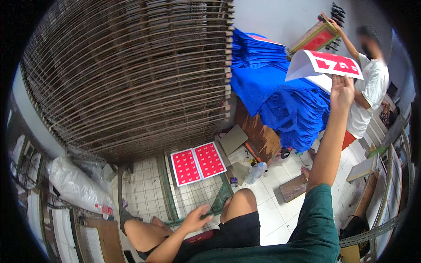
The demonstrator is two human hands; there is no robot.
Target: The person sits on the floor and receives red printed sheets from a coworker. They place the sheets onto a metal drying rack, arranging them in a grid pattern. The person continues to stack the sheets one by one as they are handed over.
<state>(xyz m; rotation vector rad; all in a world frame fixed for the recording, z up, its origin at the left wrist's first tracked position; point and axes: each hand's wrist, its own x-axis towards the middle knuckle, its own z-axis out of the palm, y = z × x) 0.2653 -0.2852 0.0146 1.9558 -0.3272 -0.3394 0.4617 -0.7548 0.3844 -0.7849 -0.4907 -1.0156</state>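
White tiled floor (269,215) spreads beneath the green-framed wire tray (168,194) bearing two red-printed panels (186,166), while I have the right hand's grip (342,93) pinching a curved red-and-white sheet (335,65) near blue stacks (258,53), the left hand (195,220) loosely spread near black shorts (243,230).

The bent sheet (337,65) hides some fingertips of the right hand (342,93) and some blue cloth (294,107).

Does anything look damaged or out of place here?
Yes: the brown panel beside the hanging blue material looks damaged, because its surface shows ragged, pale, torn-looking patches.
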